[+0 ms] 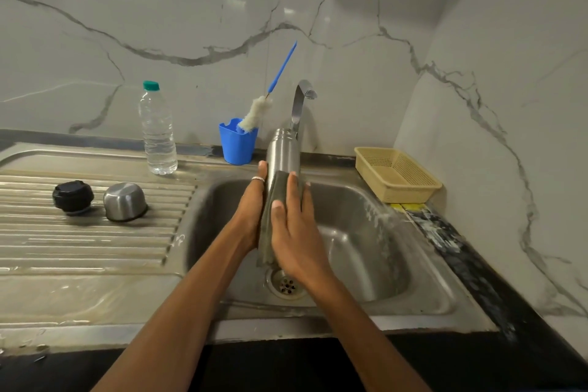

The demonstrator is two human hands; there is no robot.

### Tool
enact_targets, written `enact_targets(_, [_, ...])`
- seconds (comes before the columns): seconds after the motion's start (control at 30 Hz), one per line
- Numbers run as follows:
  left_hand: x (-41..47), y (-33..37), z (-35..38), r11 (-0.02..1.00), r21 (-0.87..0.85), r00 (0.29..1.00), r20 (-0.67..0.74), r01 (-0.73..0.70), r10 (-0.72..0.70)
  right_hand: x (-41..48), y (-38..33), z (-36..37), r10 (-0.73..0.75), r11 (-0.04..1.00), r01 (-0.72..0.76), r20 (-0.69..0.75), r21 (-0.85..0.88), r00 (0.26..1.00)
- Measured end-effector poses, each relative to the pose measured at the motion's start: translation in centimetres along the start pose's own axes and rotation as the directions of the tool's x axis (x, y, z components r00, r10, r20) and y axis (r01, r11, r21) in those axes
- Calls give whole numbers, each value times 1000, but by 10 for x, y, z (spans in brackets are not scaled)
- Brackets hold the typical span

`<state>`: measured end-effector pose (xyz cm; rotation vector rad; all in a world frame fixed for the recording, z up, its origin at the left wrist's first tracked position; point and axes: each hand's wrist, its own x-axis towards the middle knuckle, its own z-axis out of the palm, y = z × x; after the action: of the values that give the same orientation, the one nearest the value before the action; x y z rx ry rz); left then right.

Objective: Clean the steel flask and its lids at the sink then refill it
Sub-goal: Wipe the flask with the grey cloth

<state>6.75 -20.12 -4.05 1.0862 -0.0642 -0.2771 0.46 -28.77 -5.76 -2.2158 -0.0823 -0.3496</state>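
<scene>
The open steel flask (282, 152) is held upright over the sink basin (366, 232), its mouth just below the tap (302, 98). My left hand (251, 210) grips its left side. My right hand (294, 232) presses a grey-green scrub cloth (270, 226) against the flask's lower body, fingers wrapped over it. On the ribbed drainboard (79, 242) to the left lie the black inner lid (73, 197) and the steel cup lid (125, 201), mouth down.
A clear water bottle with a green cap (157, 133) stands behind the drainboard. A blue cup (237, 143) holds a bottle brush (257, 114) with a blue handle. A beige plastic basket (397, 178) sits right of the sink. The drain (286, 285) is below my hands.
</scene>
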Motion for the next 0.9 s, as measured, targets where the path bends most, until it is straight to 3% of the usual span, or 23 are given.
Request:
enact_targets(0.1, [-3,-5,3,999,39,998,51,25,-27,1,-3,-4,-80,972,58,-89,-226,993])
enact_targets(0.2, [-7,-6,7,996,60,996,67,59,-63,39,-11,-20,-107,956,68,-124,-285,986])
enact_targets(0.3, [-4,-6,9,997,45,994,82,67,-71,80,-20,-38,-73,983,51,-118,-178,990])
enact_targets(0.4, [-5,-4,16,996,62,992,103,71,-77,100,-25,-46,15,998,-5,-152,66,988])
enact_targets(0.53, [1,-3,11,995,25,995,7,97,-97,68,-8,-26,145,956,-98,-154,275,977])
enact_targets(0.7, [7,-4,3,995,101,993,-114,26,-14,10,3,-1,66,998,-66,-46,0,997])
enact_targets(0.83, [3,-9,6,982,185,996,-81,-25,41,19,-2,-6,-111,930,65,-107,-361,988])
enact_targets(0.9, [-1,-9,7,993,121,999,-48,6,0,43,-5,-15,-156,930,115,-94,-350,983])
